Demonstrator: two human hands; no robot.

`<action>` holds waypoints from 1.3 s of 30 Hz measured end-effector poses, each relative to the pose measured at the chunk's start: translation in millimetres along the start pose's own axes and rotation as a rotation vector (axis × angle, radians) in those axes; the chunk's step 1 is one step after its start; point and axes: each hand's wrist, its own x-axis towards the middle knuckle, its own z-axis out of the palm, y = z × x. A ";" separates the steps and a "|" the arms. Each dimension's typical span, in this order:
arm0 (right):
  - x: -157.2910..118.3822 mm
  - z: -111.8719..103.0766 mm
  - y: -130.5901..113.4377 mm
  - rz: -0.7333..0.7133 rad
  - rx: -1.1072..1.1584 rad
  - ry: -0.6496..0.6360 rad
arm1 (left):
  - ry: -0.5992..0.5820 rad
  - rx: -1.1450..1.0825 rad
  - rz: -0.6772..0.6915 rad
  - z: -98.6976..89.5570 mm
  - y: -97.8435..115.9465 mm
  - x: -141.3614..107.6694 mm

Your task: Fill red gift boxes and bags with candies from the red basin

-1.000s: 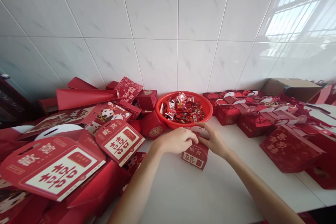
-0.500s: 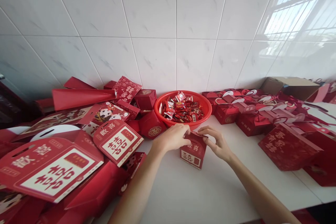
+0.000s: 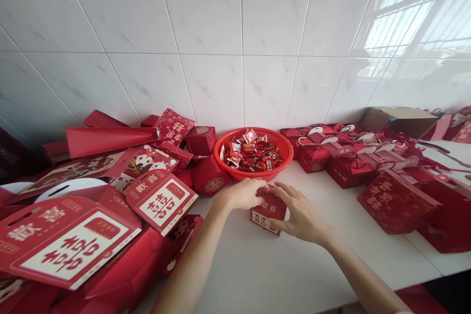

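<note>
A small red box (image 3: 268,212) with a white label stands upright on the white tabletop in front of the basket. My left hand (image 3: 246,195) is closed at the upper left of the box, its fingertips on the top edge. From the right, my right hand (image 3: 300,213) lies against the box, fingers spread over the top and thumb across the lower front. Just behind is a round red basket (image 3: 225,165) holding many wrapped sweets (image 3: 253,149).
Flat and folded red cartons (image 3: 73,245) are piled on the left. Rows of red boxes with handles (image 3: 349,169) stand at the right, with a brown cardboard box (image 3: 399,120) behind them. A tiled wall (image 3: 206,10) closes off the back.
My right hand has moved further over the box, its thumb now lower on the front. My left hand stays at the top left. The whole view has shifted slightly.
</note>
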 end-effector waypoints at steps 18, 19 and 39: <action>-17.0 -63.8 116.7 0.666 -0.418 0.532 | -0.123 -0.079 0.138 2.4 10.2 -5.3; -12.7 -62.9 126.8 0.666 -0.450 0.548 | -0.141 -0.077 0.134 3.5 10.5 -4.9; -9.6 -45.0 158.3 0.333 -0.247 0.527 | -0.187 0.014 0.154 3.0 16.5 -11.2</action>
